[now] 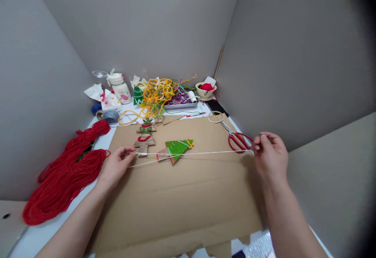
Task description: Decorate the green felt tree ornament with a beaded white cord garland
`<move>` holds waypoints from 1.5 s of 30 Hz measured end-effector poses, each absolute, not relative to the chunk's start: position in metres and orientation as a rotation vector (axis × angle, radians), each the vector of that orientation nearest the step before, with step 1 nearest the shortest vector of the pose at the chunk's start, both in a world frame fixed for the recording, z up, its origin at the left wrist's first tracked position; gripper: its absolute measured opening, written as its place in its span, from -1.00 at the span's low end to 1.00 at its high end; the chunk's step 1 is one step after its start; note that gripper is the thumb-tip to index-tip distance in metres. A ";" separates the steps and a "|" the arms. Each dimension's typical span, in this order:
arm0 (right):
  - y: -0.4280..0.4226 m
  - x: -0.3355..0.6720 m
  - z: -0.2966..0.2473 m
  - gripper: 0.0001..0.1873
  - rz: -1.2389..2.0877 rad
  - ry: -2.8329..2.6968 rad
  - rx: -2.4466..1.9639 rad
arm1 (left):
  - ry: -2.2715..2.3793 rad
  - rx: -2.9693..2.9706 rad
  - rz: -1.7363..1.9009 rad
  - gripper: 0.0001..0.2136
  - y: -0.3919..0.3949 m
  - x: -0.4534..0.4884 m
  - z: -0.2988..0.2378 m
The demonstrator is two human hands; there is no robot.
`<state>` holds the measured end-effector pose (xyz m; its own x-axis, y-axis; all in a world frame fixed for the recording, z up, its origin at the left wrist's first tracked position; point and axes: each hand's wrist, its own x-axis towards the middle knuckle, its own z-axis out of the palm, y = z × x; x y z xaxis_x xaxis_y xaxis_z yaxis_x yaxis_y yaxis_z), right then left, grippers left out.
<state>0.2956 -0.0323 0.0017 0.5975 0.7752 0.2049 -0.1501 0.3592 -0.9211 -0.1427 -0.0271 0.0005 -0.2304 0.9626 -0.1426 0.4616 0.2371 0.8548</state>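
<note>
My left hand [116,166] pinches one end of a white string [205,153] over the brown cardboard sheet [176,195]. My right hand [268,154] pinches the other end, and the string is stretched taut between them. The string runs across a green tree-shaped ornament [178,148] lying on the cardboard. A twine-wrapped tree ornament [144,135] with red beads lies just beyond my left hand.
Red-handled scissors [237,138] lie next to my right hand. A big hank of red yarn [67,171] lies at the left. At the back stand a metal tray [180,105] with beads, a tangle of yellow cord [155,93], a white bottle [120,87] and a small bowl [205,90]. Grey walls enclose the table.
</note>
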 end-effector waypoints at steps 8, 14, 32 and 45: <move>-0.049 0.276 0.004 -0.76 0.621 -0.946 -1.365 | 1.899 2.258 0.808 -0.74 -0.042 -0.118 0.018; -0.051 0.219 0.004 -0.79 0.697 -1.495 -1.584 | 0.975 2.838 0.608 -0.73 -0.025 -0.069 0.012; -0.045 0.154 -0.019 -0.82 0.601 -2.053 -1.554 | 0.927 2.520 0.720 -0.80 0.002 -0.042 -0.016; -0.047 0.154 -0.016 -0.84 0.720 -1.891 -1.505 | 1.040 2.438 0.742 -0.90 -0.002 -0.035 -0.020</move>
